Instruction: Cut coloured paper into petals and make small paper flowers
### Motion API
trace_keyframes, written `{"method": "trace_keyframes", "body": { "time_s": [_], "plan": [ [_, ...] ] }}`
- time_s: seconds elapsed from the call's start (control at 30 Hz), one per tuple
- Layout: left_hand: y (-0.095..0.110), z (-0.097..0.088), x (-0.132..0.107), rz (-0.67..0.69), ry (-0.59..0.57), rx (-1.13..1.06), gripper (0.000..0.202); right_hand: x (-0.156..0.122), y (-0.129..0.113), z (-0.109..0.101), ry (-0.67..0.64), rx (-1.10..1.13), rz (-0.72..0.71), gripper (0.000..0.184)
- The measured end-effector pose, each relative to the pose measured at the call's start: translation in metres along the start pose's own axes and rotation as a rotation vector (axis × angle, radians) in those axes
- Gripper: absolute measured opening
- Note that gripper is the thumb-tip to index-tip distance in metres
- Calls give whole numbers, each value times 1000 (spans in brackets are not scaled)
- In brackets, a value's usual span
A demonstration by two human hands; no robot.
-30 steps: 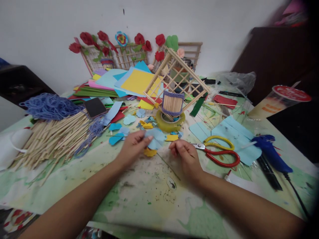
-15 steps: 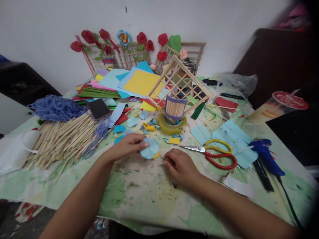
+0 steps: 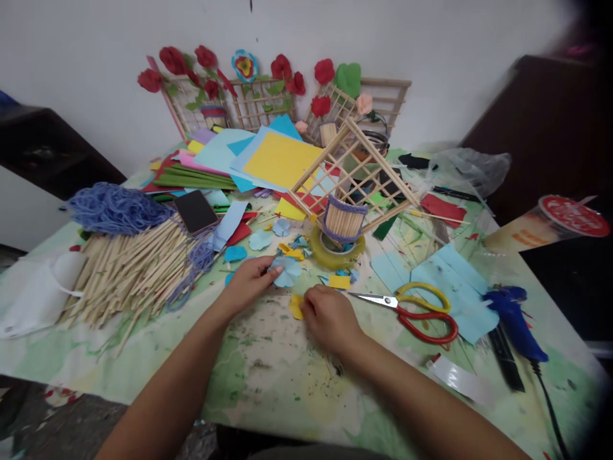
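Note:
Between the thumb and fingers of my left hand (image 3: 249,282) is a light blue paper flower cutout (image 3: 287,272), held just above the table. My right hand (image 3: 330,318) is closed, its fingertips on a small yellow paper flower cutout (image 3: 296,307) near the blue one. Beyond my hands lie more blue paper petal shapes (image 3: 260,240) and yellow scraps (image 3: 339,282). Scissors (image 3: 424,310) with one yellow and one red handle rest to the right of my right hand, blades partly apart. A roll of tape (image 3: 335,250) sits behind, under a wooden stick lattice (image 3: 357,172).
On the left are wooden sticks (image 3: 129,271), blue yarn (image 3: 112,207), a phone (image 3: 195,211) and a white mask (image 3: 43,294). A blue glue gun (image 3: 517,322) and a tilted drink cup (image 3: 546,223) are at right. Coloured paper sheets (image 3: 282,160) and flower-decorated lattices (image 3: 258,105) stand behind.
The yellow cutout, earlier behind the blue cutout, now lies apart from it at my right fingertips. My right hand has moved slightly left. The view has shifted a little.

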State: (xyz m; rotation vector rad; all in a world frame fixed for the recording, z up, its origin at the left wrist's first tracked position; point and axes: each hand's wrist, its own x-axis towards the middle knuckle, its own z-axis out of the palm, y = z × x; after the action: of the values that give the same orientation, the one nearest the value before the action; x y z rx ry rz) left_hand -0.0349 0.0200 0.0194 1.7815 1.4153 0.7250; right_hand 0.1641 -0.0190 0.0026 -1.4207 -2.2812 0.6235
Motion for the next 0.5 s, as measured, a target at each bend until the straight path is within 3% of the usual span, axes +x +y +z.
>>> {"method": "trace_keyframes", "body": {
  "time_s": [0.1, 0.23, 0.37, 0.5],
  "plan": [
    [4, 16, -4, -69, 111, -27, 35, -5, 9, -7, 173, 305, 63, 13],
    [13, 46, -14, -101, 23, -174, 36, -9, 16, -15, 373, 471, 59, 11],
    [18, 67, -21, -70, -70, -276, 33, -11, 19, -10, 374, 509, 39, 7],
    [20, 70, -24, -47, -109, -258, 33, -13, 21, -5, 317, 511, 91, 12]
  ]
}}
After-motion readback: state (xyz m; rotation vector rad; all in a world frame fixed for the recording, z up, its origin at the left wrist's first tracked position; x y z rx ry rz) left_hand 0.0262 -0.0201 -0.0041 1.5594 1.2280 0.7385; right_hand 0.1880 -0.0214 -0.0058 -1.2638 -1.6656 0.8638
